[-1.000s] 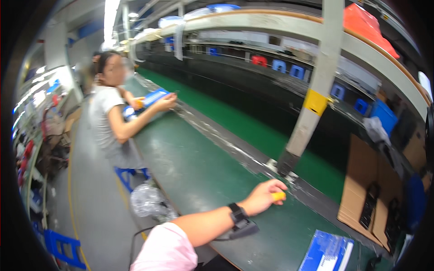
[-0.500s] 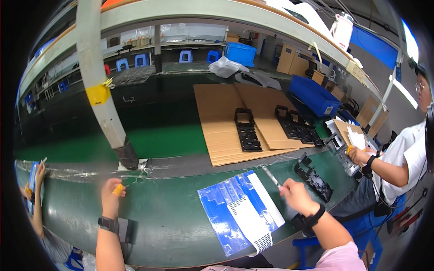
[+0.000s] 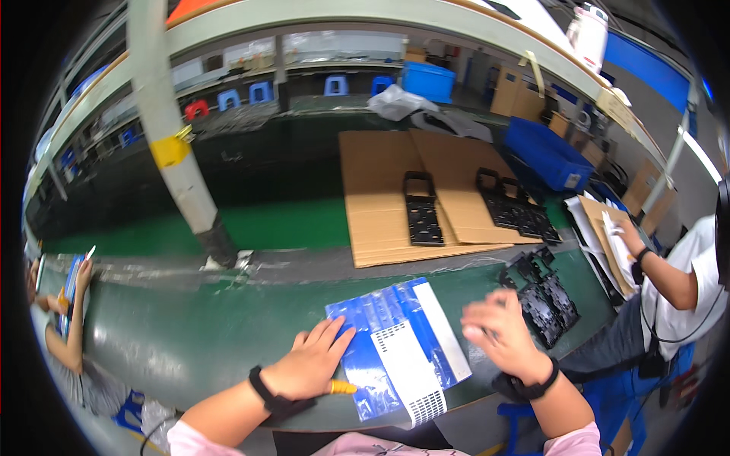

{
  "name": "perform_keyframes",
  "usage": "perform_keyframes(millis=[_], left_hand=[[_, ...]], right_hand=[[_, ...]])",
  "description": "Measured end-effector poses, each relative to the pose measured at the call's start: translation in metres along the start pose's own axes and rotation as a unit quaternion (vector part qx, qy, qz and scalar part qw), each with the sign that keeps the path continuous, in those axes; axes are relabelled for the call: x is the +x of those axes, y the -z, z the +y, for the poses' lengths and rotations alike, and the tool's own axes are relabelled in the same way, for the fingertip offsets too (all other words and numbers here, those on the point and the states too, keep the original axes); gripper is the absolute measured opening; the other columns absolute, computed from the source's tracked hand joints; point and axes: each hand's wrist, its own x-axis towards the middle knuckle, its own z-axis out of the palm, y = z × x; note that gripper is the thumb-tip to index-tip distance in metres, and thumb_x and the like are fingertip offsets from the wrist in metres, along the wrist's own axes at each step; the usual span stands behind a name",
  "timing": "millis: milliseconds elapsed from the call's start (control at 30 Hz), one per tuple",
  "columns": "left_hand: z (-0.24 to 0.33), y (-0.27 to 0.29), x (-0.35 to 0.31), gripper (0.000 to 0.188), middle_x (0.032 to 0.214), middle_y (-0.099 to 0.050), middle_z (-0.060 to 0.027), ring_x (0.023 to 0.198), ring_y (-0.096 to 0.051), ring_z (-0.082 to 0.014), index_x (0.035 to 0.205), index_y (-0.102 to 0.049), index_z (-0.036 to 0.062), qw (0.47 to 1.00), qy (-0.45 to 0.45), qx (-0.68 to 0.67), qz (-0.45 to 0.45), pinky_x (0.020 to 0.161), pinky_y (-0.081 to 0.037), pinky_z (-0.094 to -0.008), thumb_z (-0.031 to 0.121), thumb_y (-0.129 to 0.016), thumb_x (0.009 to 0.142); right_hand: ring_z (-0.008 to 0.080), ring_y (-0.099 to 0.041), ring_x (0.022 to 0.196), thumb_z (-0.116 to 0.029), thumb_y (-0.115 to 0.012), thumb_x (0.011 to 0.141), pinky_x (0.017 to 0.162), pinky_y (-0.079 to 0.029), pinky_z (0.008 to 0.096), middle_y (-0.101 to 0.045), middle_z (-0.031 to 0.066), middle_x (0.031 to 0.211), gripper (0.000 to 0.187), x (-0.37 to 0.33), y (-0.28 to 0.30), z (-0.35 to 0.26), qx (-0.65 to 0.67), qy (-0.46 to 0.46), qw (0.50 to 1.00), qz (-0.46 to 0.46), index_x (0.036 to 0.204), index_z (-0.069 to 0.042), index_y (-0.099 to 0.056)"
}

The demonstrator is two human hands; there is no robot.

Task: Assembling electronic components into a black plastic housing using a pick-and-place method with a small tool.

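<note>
Flat on the green bench lies a rectangular panel (image 3: 361,323), mostly under glossy blue film, with a white strip bearing dark slots down its middle. My left hand (image 3: 308,366) rests on its left edge, fingers outstretched and a yellow cover on the thumb. Above the panel's right side hangs my right hand (image 3: 498,334), its fingers curled and blurred. Whatever they hold is hidden. Beyond that hand, to the right, two black molded frames (image 3: 559,304) lie side by side.
Flattened cardboard (image 3: 380,220) farther back carries several black frames (image 3: 423,213). A post (image 3: 179,175) rises at the left rear. A blue bin (image 3: 544,156) stands at the back right. Co-workers sit at both sides; the right one's hand (image 3: 630,239) is near papers.
My left hand has come right, onto the panel. The pen-like stick seen in my right hand no longer shows. A second black frame now lies beside the one at right.
</note>
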Motion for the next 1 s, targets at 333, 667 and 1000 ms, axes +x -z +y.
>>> perform_keyframes(millis=[333,667,1000], left_hand=[[-0.019,-0.018,-0.001,0.089,0.141,-0.024,-0.0188,0.132,-0.020,-0.0322,0.134,-0.030,0.0045,0.988,-0.073,-0.134,0.032,0.099,-0.025,-0.0467,0.030,-0.074,0.062],[-0.051,-0.024,-0.007,0.075,0.134,-0.034,-0.0180,0.127,-0.029,-0.0318,0.130,-0.035,0.0050,0.951,-0.083,-0.256,0.151,0.099,-0.028,-0.0495,0.017,-0.071,0.065],[-0.039,-0.009,-0.010,0.036,0.117,-0.051,-0.0103,0.103,-0.053,-0.0180,0.120,-0.043,0.0034,0.486,0.068,-0.856,0.162,0.088,-0.044,-0.0335,0.014,-0.054,0.088]], right_hand=[[0.0240,-0.056,0.091,0.006,-0.052,0.078,0.079,-0.044,0.0284,-0.048,0.0179,0.121,0.027,0.075,-0.102,0.167,0.085,-0.031,0.989,0.118,0.104,0.003,-0.058],[0.0363,-0.055,0.071,0.002,-0.053,0.068,0.062,-0.045,0.0443,-0.053,0.0160,0.076,0.008,0.114,-0.111,0.109,-0.193,0.061,0.979,-0.014,0.072,-0.003,-0.058],[0.0205,-0.054,0.063,-0.006,-0.059,0.062,0.055,-0.043,0.0314,-0.055,0.0074,0.077,0.027,0.070,-0.086,-0.155,-0.038,0.309,0.937,-0.160,0.088,-0.001,-0.058]])
